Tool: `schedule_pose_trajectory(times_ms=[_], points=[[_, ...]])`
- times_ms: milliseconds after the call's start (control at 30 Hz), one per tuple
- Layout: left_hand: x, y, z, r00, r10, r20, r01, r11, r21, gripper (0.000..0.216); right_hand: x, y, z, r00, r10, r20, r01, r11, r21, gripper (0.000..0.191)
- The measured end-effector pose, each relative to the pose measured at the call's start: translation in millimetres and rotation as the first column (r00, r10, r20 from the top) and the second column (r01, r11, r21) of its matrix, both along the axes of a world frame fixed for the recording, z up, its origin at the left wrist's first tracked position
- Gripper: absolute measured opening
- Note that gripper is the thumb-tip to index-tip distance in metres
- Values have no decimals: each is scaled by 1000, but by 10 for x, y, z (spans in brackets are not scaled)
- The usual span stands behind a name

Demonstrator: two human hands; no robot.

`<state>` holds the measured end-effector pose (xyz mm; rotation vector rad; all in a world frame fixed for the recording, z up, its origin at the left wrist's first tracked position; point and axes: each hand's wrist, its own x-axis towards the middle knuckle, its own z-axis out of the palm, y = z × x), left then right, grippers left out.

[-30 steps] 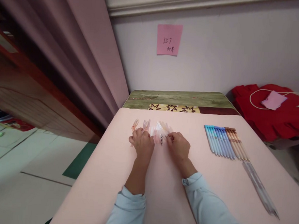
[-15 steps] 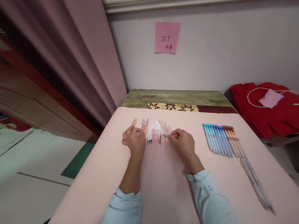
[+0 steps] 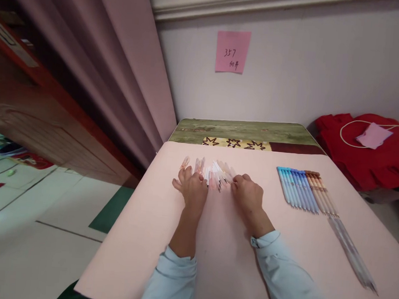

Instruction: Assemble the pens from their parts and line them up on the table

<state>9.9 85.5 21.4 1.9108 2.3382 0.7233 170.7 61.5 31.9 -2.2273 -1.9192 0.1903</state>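
My left hand (image 3: 192,188) rests on the pink table (image 3: 219,251) with its fingers curled over the near ends of a spread of pale pink and clear pens (image 3: 211,171). My right hand (image 3: 248,193) lies just to the right, fingers bent and pinched at the right end of the same spread. Whether either hand actually grips a pen is hidden by the fingers. A neat row of blue and brown pens (image 3: 302,191) lies further right, untouched.
A bundle of clear pen tubes (image 3: 351,251) lies at the right, angled toward the table edge. Behind are a green patterned surface (image 3: 242,130), a pink note (image 3: 232,51) on the wall, red cloth (image 3: 366,150) with a white cable, and a curtain (image 3: 123,71) at left.
My left hand came back down onto the pens after lifting slightly to the left. The right hand stayed at the right end of the spread. The view shifted a little.
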Motion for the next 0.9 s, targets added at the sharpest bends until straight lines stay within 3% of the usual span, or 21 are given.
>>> schedule_pose_trajectory(times_ms=[167,433,600,700,800,900], points=[[11,-46,52,990,-77,-121,72,996,-44,14,-21,-3,33,1000,-23,2,23,999,-36,29],[39,-24,36,988,-77,-137,63,993,-100,16,-26,8,-21,996,-85,-14,85,996,2,21],[60,9,-9,990,-55,-128,40,992,-122,15,2,27,-101,971,-109,-212,137,983,123,13],[74,9,-8,993,-55,-103,42,991,-125,14,31,66,-218,850,-65,-523,212,951,227,13],[74,8,-6,997,-53,-56,48,996,-79,13,37,114,-334,593,39,-804,300,916,266,28],[59,21,16,999,-31,38,26,992,125,13,14,140,-381,405,95,-909,300,926,230,35]])
